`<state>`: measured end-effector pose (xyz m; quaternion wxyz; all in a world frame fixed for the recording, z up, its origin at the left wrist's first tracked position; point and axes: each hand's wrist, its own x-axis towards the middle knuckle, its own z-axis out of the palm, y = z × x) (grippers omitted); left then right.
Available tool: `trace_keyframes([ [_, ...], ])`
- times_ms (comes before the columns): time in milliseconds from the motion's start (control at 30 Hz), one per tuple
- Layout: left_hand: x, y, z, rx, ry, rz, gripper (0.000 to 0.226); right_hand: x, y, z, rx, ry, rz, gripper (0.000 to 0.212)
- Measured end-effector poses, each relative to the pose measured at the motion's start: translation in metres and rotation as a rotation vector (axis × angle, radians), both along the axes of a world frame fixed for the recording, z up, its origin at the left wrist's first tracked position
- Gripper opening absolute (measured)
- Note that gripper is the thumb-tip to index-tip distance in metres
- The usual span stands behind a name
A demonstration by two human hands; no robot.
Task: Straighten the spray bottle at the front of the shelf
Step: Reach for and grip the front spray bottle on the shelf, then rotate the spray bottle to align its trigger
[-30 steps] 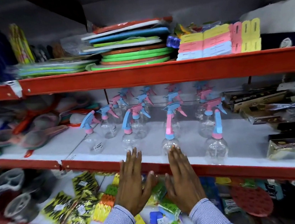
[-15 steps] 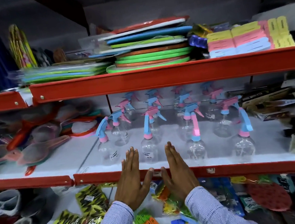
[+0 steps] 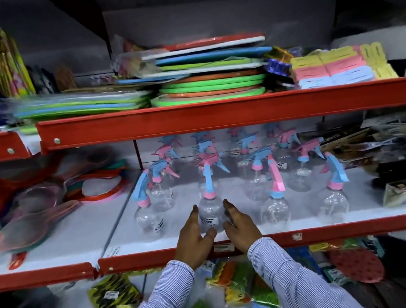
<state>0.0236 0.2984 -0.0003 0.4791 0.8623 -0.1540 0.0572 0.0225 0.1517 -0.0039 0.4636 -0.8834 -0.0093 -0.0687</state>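
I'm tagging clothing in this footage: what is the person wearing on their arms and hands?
Both arms are in long sleeves of a light shirt with fine blue-and-white stripes, each ending in a buttoned-style cuff at the wrist. The left hand and right hand are bare: no gloves, and no rings or watch can be seen. Anything under the cuffs is hidden.

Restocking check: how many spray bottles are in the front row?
4: left bottle, middle bottle between left hand and right hand, third bottle beside it, right bottle. Rows behind partly hidden.
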Motion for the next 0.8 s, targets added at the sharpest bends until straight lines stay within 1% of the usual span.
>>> trace_keyframes([
  [100,-0.002,0.002,0.001,-0.025,-0.015,-0.030,0.059,-0.001,-0.001,0.001,0.029,0.015,0.007,0.059],
  [200,-0.007,0.004,-0.001,-0.020,-0.051,-0.025,0.055,-0.005,-0.002,-0.001,0.008,0.012,0.013,0.058],
  [400,-0.022,0.007,-0.006,0.006,-0.069,-0.036,0.057,-0.020,-0.007,-0.010,-0.029,-0.028,0.016,0.061],
  [500,-0.029,0.008,-0.007,0.041,-0.069,-0.016,0.068,-0.027,-0.010,-0.010,-0.070,-0.056,0.031,0.061],
  [533,-0.032,0.008,-0.007,0.048,-0.076,-0.009,0.069,-0.029,-0.010,-0.010,-0.084,-0.061,0.039,0.062],
  [633,-0.043,0.006,-0.003,0.085,-0.136,0.011,0.061,-0.039,-0.010,-0.011,-0.110,-0.120,0.039,0.068],
  [700,-0.048,0.011,-0.009,0.152,-0.180,0.035,0.068,-0.049,-0.007,-0.014,-0.188,-0.213,0.027,0.070],
  [733,-0.050,0.016,-0.014,0.220,-0.205,0.057,0.074,-0.055,-0.003,-0.016,-0.252,-0.273,0.028,0.070],
  [800,-0.054,0.026,-0.028,0.351,-0.278,0.128,0.076,-0.065,0.001,-0.019,-0.376,-0.361,0.052,0.068],
])
